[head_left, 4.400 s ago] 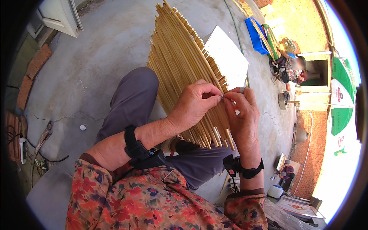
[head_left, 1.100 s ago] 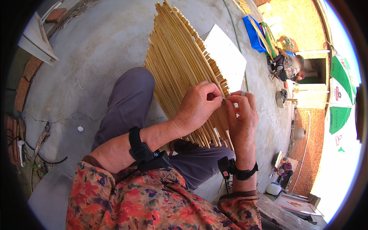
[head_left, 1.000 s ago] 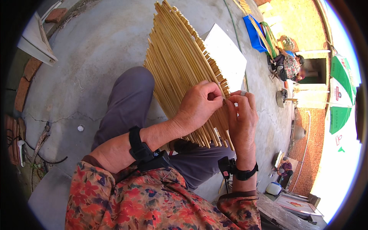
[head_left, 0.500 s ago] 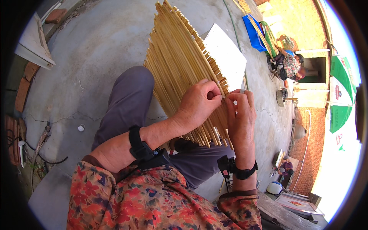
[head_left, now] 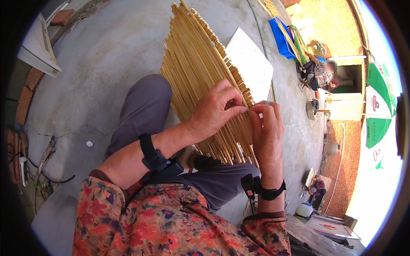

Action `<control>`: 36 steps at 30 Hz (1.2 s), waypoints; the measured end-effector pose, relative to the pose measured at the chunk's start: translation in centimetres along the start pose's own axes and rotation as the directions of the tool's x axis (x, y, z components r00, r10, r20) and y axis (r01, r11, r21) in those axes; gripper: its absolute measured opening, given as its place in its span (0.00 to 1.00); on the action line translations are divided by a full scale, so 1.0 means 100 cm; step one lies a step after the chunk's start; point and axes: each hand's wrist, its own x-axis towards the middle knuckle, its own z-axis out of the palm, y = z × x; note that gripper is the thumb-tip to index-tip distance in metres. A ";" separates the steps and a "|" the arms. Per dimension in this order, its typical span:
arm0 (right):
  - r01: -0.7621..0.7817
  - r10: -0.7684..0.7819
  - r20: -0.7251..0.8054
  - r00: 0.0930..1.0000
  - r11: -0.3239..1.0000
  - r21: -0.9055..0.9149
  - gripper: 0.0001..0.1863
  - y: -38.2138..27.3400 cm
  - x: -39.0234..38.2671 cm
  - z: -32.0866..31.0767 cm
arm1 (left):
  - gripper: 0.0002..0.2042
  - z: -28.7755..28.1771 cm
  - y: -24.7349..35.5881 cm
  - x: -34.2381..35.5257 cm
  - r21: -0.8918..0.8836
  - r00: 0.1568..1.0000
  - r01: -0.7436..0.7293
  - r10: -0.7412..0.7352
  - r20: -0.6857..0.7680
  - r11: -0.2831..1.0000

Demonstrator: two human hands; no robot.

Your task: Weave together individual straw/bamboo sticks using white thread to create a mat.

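Note:
A mat of thin straw-coloured stalks [head_left: 192, 64], laid closely side by side, stands tilted over my lap. Along its right edge runs a row of cut stalk ends. My left hand [head_left: 217, 110] lies over the mat's lower right part, its fingers curled and the thumb tip at that edge. Close beside it, my right hand [head_left: 267, 128], with a ring on one finger, pinches at the same edge with thumb and forefinger. The fingertips of both hands almost meet. Whatever is between them is too small or hidden to make out.
Behind the mat is a white board [head_left: 250, 64]. Farther right stand a blue crate [head_left: 282, 38] with long stalks, a seated person [head_left: 322, 77] and a green-and-white parasol [head_left: 378, 106]. A white wooden frame [head_left: 38, 49] and bricks [head_left: 30, 96] line the left side.
My left hand has moved slightly up and left, its forefinger lifting from the thumb. The right hand stays at the edge, shifted only a little. The mat has barely moved.

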 end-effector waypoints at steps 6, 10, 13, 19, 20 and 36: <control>0.012 -0.012 -0.001 1.000 1.000 -0.002 0.05 0.000 -0.003 -0.008 | 0.06 0.004 0.006 0.002 0.015 1.000 0.014 -0.014 0.026 1.000; 0.000 0.001 -0.005 1.000 1.000 0.026 0.06 0.001 -0.006 -0.009 | 0.06 0.003 0.006 0.002 -0.005 0.999 0.025 -0.025 0.044 1.000; 0.019 -0.018 -0.030 0.999 0.998 0.054 0.07 0.002 -0.009 -0.008 | 0.06 0.003 0.007 0.001 -0.011 0.998 0.033 -0.033 0.050 0.999; 0.058 -0.046 -0.109 0.993 0.992 0.108 0.05 0.005 -0.012 -0.008 | 0.06 0.002 0.006 0.002 -0.005 0.996 0.063 -0.063 0.059 0.998; 0.093 -0.081 -0.119 0.990 0.991 0.094 0.05 0.006 -0.013 -0.008 | 0.06 0.002 0.006 0.002 -0.006 0.996 0.062 -0.062 0.059 0.998; 0.205 -0.199 -0.094 0.975 0.977 0.057 0.07 0.002 -0.006 -0.009 | 0.06 0.001 0.015 -0.006 0.266 0.945 -0.322 0.323 0.042 0.908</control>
